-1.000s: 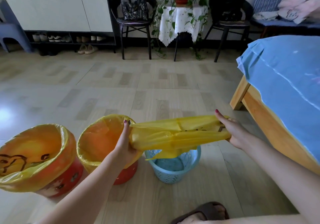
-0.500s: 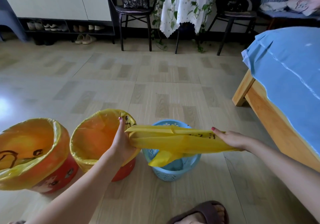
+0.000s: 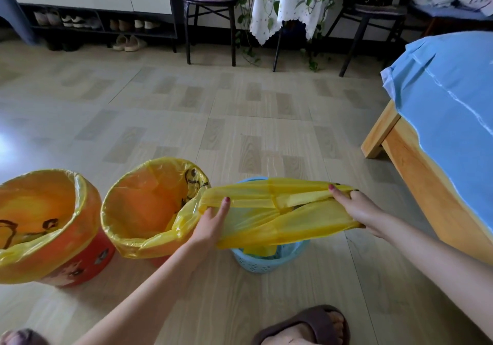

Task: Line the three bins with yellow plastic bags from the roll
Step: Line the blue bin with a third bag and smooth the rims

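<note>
Honestly, with my left hand (image 3: 210,224) and right hand (image 3: 357,208) both clamped on the yellow bag (image 3: 280,216), stretched over the blue bin (image 3: 264,263) at 6 o'clock, I judge pulling harder could tear the film or tip the bin.

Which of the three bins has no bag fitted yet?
The small blue basket on the right; both orange bins already wear yellow liners.

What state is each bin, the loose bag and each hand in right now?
Left orange bin: lined with a yellow bag.
Middle orange bin: lined too.
Blue basket: unlined.
Yellow bag: stretched between both hands above the basket.
Left hand: gripping the bag.
Right hand: gripping the bag.
</note>
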